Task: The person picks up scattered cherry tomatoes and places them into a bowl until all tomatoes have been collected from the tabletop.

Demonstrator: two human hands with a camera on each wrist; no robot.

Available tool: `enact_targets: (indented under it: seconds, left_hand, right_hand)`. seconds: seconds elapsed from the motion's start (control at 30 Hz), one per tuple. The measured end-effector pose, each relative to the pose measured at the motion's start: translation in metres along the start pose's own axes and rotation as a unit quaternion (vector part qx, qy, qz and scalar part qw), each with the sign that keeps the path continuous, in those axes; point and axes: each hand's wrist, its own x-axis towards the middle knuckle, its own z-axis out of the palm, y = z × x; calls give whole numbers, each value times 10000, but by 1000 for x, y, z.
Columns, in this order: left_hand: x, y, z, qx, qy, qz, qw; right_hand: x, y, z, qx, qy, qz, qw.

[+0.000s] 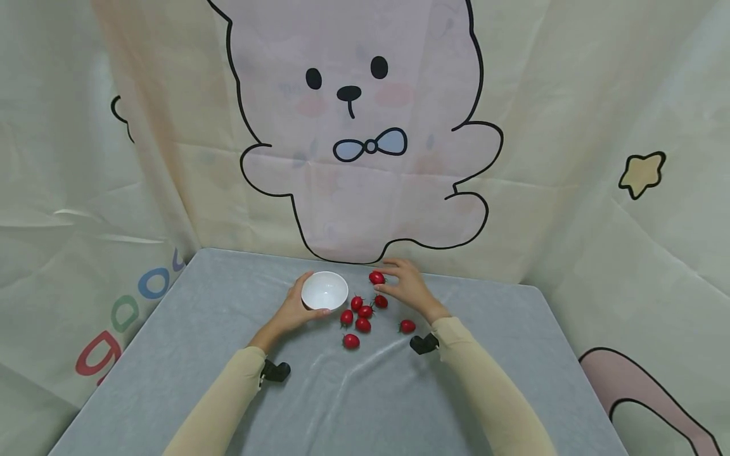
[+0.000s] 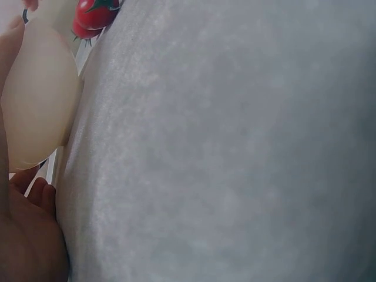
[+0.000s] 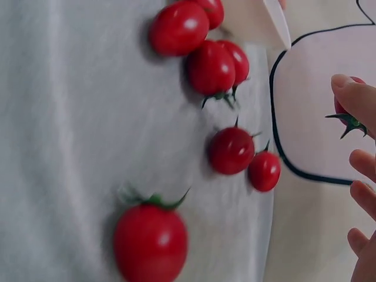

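At the left of the tomatoes, my left hand [image 1: 293, 310] grips a small white bowl [image 1: 324, 292] by its side, thumb at the near rim. The left wrist view shows the bowl's outer wall [image 2: 41, 94] between thumb and fingers. My right hand [image 1: 412, 290] pinches a red cherry tomato [image 1: 376, 277] between thumb and fingers, near the table's far edge. Its green stem leaves [image 3: 350, 121] stick out below the thumb in the right wrist view, and the other fingers are spread apart. Several cherry tomatoes [image 1: 362, 325] lie grouped between the hands.
One tomato [image 1: 407, 326] lies apart, close to the right wrist, and another [image 1: 351, 342] sits nearest the front of the group. A grey cloth [image 1: 365, 405] covers the table. Behind it hangs a curtain [image 1: 547, 209] printed with a bear.
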Motion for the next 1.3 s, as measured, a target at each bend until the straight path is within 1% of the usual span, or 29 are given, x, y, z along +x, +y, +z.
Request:
enact_targets:
  seconds: [0.1,0.23,0.4,0.5,0.57,0.67,0.73,0.77,0.87,1.1,1.3]
  left_hand:
    - [0,1,0,6,-8,-27,10000]
    - [0,1,-1,-37,-2,-51,10000]
    - [-1,1,-1,-108,55,-20,9999]
    - [0,0,-1,-56,135,37,9999]
    - [0,-1,0,31,209,154,9997]
    - [0,0,0,4,242,229,9994]
    - [0,0,-1,-68,218,204,9995]
    - [0,1,-1,-130,171,141,9997]
    - [0,1,-2,-197,72,27,9998]
    - [1,2,-2,18,-15,-178,9998]
    - [2,1,-1,59,-57,-213,9997]
  right_hand:
    - [6,-7,1,-62,-20,-72,10000]
    - [13,-18,2,52,-139,-73,9999]
    - [22,-31,3,-131,-282,-59,9995]
    - [27,-39,4,-176,-297,-105,9993]
    - [30,-43,5,-215,-297,-140,9992]
    - [34,-48,10,-337,-340,-130,9988]
    - [37,-50,14,-384,-401,-110,9984]
    - [38,-51,16,-379,-439,-81,9983]
    - [41,-56,21,-276,-503,-24,9984]
    - [42,-63,30,-50,-564,-31,9984]
    - [40,-61,42,209,-622,47,9978]
